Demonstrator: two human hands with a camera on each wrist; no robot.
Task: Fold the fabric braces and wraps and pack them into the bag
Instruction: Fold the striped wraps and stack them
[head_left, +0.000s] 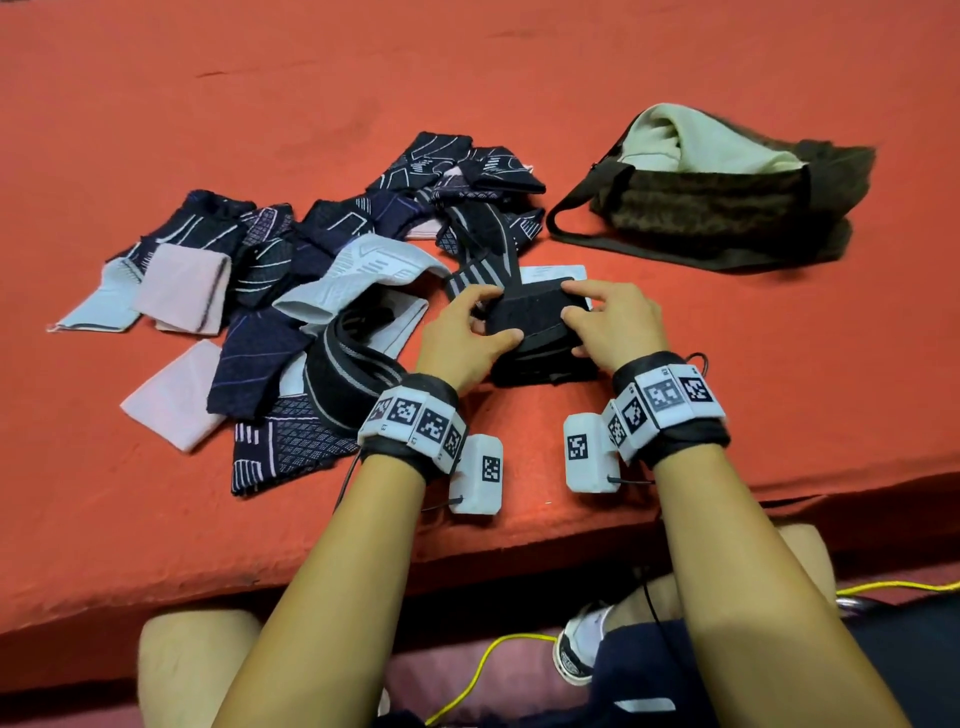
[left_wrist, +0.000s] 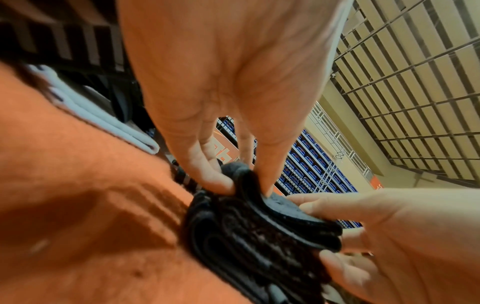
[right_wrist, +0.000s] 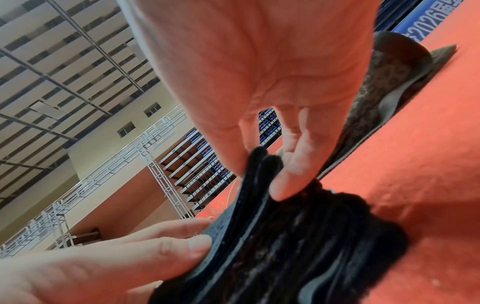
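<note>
A black folded brace (head_left: 530, 325) lies on the red table (head_left: 675, 405) near the front edge. My left hand (head_left: 498, 317) pinches its left end between thumb and fingers, and my right hand (head_left: 571, 301) pinches its right end. In the left wrist view the left hand (left_wrist: 244, 185) nips the top fold of the layered black brace (left_wrist: 259, 236). The right wrist view has my right hand (right_wrist: 259, 181) clamping the upper layers of the brace (right_wrist: 298, 236). A brown fuzzy bag (head_left: 727, 197) with a pale lining lies open at the back right.
A loose pile of navy, black, pink and white braces and wraps (head_left: 291, 270) spreads over the table's left half. A striped black band (head_left: 343, 374) curls just left of my left wrist. The table's front edge (head_left: 519, 545) runs below my wrists; yellow cable lies underneath.
</note>
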